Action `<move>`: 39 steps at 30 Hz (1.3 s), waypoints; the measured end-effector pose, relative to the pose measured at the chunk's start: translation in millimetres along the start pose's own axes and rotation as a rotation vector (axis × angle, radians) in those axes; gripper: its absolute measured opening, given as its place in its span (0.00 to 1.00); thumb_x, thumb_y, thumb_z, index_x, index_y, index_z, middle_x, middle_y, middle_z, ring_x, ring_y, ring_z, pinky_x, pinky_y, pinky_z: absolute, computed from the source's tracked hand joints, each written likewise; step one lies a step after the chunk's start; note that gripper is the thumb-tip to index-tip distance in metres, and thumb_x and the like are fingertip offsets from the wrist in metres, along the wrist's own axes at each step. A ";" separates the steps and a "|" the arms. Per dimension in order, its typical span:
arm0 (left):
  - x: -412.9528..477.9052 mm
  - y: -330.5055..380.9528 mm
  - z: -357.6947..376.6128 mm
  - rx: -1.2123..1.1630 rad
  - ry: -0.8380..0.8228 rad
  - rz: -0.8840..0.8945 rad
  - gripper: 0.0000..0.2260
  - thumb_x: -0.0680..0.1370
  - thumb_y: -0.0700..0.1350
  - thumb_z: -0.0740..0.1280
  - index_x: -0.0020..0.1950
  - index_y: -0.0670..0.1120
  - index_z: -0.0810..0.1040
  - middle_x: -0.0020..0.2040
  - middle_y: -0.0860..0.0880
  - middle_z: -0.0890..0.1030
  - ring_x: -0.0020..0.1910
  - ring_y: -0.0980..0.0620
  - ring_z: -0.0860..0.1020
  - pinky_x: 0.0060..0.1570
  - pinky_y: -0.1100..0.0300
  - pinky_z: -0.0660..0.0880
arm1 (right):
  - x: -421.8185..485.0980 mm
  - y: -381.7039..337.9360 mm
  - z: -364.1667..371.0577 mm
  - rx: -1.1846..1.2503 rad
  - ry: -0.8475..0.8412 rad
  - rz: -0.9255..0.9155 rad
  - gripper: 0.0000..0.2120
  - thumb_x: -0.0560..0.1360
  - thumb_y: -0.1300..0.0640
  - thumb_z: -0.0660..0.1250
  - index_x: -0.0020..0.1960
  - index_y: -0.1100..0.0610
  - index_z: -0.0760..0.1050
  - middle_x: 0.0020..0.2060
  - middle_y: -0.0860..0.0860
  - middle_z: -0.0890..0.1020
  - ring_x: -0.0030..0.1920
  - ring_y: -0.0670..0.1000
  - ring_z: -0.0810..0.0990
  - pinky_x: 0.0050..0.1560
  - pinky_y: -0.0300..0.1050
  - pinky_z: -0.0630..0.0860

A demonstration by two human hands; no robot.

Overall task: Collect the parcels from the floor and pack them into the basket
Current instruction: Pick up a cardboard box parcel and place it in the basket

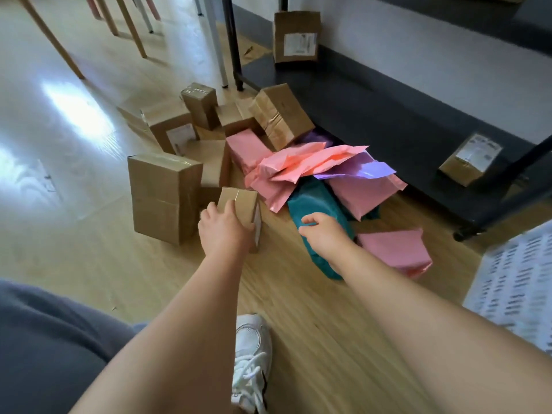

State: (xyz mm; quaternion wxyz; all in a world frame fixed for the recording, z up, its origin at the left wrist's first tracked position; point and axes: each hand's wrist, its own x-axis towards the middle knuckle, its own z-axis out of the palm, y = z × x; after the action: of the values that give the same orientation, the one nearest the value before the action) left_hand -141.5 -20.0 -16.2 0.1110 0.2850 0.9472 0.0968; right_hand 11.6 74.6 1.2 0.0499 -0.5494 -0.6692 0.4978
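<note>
A heap of parcels lies on the wooden floor. My left hand (222, 230) grips a small cardboard box (240, 201) at the near edge of the heap. My right hand (321, 233) curls its fingers round a teal plastic mailer (316, 198) beside it. Behind them lie pink mailers (298, 168), a purple mailer (363, 171) and another pink mailer (394, 249) at the right. A large brown box (164, 195) stands left of my left hand, with several more boxes (280, 115) behind. No basket is in view.
A dark low shelf (373, 115) runs along the right, carrying two labelled boxes (295, 37) (472, 159). Wooden chair legs (131, 25) stand at the back left. A patterned white sheet (519, 282) lies at the right. My white shoe (252, 360) is on the floor below.
</note>
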 end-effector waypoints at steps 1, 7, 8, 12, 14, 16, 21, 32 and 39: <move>4.6 -2.6 3.6 0.027 -0.022 -0.007 0.34 0.74 0.63 0.66 0.76 0.54 0.60 0.75 0.41 0.62 0.73 0.41 0.61 0.71 0.49 0.60 | 3.1 1.8 3.0 -0.006 -0.001 0.009 0.15 0.77 0.57 0.64 0.63 0.53 0.75 0.56 0.51 0.79 0.46 0.51 0.76 0.49 0.43 0.73; 13.7 -3.7 15.5 -0.187 -0.122 -0.113 0.35 0.73 0.60 0.70 0.76 0.56 0.59 0.67 0.42 0.67 0.66 0.42 0.67 0.63 0.49 0.70 | 12.3 7.6 5.4 -0.009 -0.014 0.054 0.16 0.76 0.55 0.65 0.63 0.52 0.75 0.52 0.54 0.80 0.46 0.55 0.79 0.47 0.48 0.74; 12.1 -3.1 15.8 -0.207 -0.122 -0.114 0.35 0.73 0.59 0.71 0.76 0.56 0.59 0.67 0.42 0.66 0.66 0.43 0.67 0.61 0.49 0.71 | 12.6 8.6 4.1 -0.003 -0.014 0.063 0.15 0.76 0.55 0.65 0.63 0.51 0.75 0.52 0.54 0.80 0.47 0.56 0.79 0.49 0.49 0.75; 2.7 0.9 12.7 -0.227 -0.119 -0.088 0.35 0.72 0.57 0.72 0.76 0.56 0.60 0.68 0.44 0.66 0.67 0.45 0.66 0.58 0.51 0.73 | 10.5 13.5 -4.1 0.010 -0.002 0.066 0.16 0.75 0.56 0.65 0.63 0.52 0.75 0.52 0.52 0.79 0.50 0.55 0.78 0.54 0.51 0.76; -1.2 3.2 9.1 -0.252 -0.129 -0.078 0.36 0.71 0.56 0.74 0.75 0.55 0.62 0.67 0.45 0.67 0.67 0.45 0.67 0.57 0.51 0.74 | 7.2 14.2 -10.3 0.007 0.015 0.062 0.16 0.75 0.56 0.65 0.63 0.53 0.75 0.52 0.51 0.77 0.53 0.55 0.77 0.59 0.53 0.76; -8.7 8.3 2.4 -0.283 -0.161 -0.064 0.36 0.69 0.55 0.75 0.74 0.55 0.63 0.66 0.45 0.68 0.65 0.46 0.68 0.56 0.51 0.76 | -0.3 15.2 -17.9 -0.003 0.028 0.053 0.16 0.76 0.56 0.65 0.64 0.53 0.75 0.52 0.50 0.76 0.51 0.53 0.75 0.61 0.53 0.75; -28.1 29.3 -21.4 -0.437 -0.251 -0.049 0.32 0.68 0.56 0.75 0.71 0.58 0.69 0.65 0.48 0.67 0.56 0.48 0.73 0.42 0.56 0.80 | -23.8 14.2 -44.0 -0.059 0.050 -0.008 0.19 0.77 0.56 0.66 0.67 0.53 0.73 0.59 0.51 0.78 0.52 0.52 0.78 0.55 0.46 0.74; -79.0 88.2 -89.4 -0.835 -0.546 0.098 0.08 0.72 0.46 0.72 0.50 0.51 0.81 0.51 0.47 0.82 0.53 0.48 0.80 0.54 0.52 0.78 | -94.7 20.3 -134.7 -0.119 0.097 -0.039 0.27 0.74 0.49 0.71 0.70 0.53 0.70 0.67 0.49 0.74 0.63 0.51 0.74 0.61 0.48 0.71; -113.7 130.9 -119.1 -0.993 -0.601 0.148 0.11 0.70 0.46 0.71 0.50 0.47 0.78 0.51 0.45 0.81 0.52 0.49 0.79 0.59 0.51 0.77 | -141.0 18.1 -195.5 0.007 -0.019 -0.081 0.24 0.73 0.44 0.71 0.66 0.48 0.71 0.51 0.44 0.82 0.47 0.41 0.80 0.43 0.38 0.77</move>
State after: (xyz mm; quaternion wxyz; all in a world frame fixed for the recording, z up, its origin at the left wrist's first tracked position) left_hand -12.9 9.0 147.7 0.4881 0.2791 0.6927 0.4517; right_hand 199.2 81.7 153.5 0.0655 -0.5168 -0.6897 0.5030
